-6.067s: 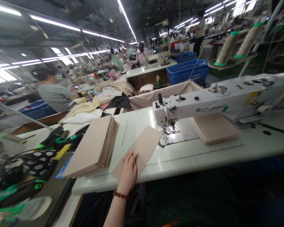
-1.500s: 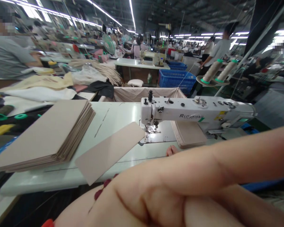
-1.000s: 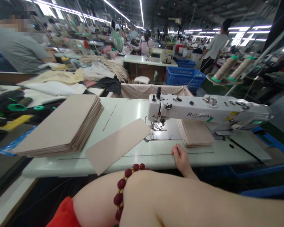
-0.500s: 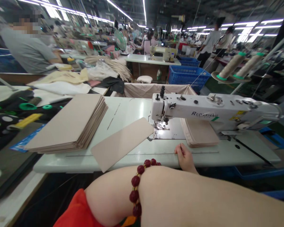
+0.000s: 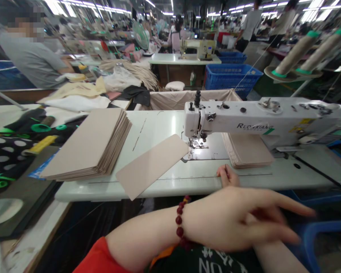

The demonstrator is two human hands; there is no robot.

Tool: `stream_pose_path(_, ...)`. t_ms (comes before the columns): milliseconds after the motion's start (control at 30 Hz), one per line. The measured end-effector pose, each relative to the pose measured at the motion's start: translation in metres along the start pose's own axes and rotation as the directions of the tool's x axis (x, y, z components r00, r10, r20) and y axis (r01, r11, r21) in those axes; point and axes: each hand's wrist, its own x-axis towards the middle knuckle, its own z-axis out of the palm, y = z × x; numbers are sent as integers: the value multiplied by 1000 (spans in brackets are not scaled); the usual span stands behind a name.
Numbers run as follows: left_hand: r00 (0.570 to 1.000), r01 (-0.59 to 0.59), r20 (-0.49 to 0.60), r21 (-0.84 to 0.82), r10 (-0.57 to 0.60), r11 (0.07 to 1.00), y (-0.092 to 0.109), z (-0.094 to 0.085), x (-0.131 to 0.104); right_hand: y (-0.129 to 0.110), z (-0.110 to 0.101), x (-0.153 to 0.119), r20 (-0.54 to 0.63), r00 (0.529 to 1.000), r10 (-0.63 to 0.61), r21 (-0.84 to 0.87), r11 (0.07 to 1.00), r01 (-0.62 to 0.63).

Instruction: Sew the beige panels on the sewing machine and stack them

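My left hand (image 5: 238, 220), with a dark red bead bracelet (image 5: 179, 220) at its wrist, reaches across in front of me to the right. Its fingers are apart and slightly blurred, with nothing visible in them. Behind it my right hand (image 5: 229, 176) rests at the table's front edge, fingers curled closed; a small dark tip shows there, too small to name. A single beige panel (image 5: 152, 167) lies aslant, its far corner by the presser foot of the sewing machine (image 5: 230, 117). A neat stack of beige panels (image 5: 248, 149) sits under the machine arm, just beyond my right hand.
A taller stack of beige panels (image 5: 85, 142) lies on the left of the sewing table (image 5: 170, 185). Thread cones (image 5: 297, 55) stand behind the machine at right. A blue crate (image 5: 230, 77) is at the back. A co-worker in grey (image 5: 31, 57) sits at far left.
My left forearm has swung, so its hand now shows at lower right with fingers apart. The view has shifted a little. The panels and my right hand stay in place on the table.
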Motion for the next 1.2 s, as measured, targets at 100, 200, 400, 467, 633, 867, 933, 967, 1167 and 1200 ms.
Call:
stream_pose_path(100,880,283,-445,207,-168,937,-56,-20,-19,-2,1,1,-5,1000,-1,17,1000,1)
stream_pose_path(200,657,627,-723,366,-214,687,-130,-46,-55,-5,2,2,-15,1000,2,20,1000,-2)
stream_pose_path(400,776,626,-535,590,-334,510,-180,-62,-136,-9,-6,4,-1,1000,25,27,999,-25)
stream_pose_path(467,849,528,-409,637,-334,562,-168,-59,-151,-10,-10,2,0,999,36,14,999,-36)
stream_pose_path(633,888,460,-320,657,-331,598,-142,-49,-149,-16,-15,-18,91,981,173,-19,985,-172)
stream_pose_path(867,923,366,-333,605,-193,707,-132,9,-94,-28,-9,-53,198,954,227,-78,973,-216)
stream_pose_path(933,916,359,-365,566,-164,742,-135,24,-79,-29,-6,-60,219,943,249,-89,968,-235)
stream_pose_path(967,912,356,-380,542,-155,761,-137,29,-74,-30,-5,-63,234,937,259,-98,965,-242)
stream_pose_path(1167,839,397,-491,259,-234,881,-141,30,-64,-30,-1,-78,293,916,275,-213,952,-218)
stream_pose_path(1200,822,409,-502,194,-268,892,-140,29,-64,-30,0,-79,300,913,277,-256,945,-203)
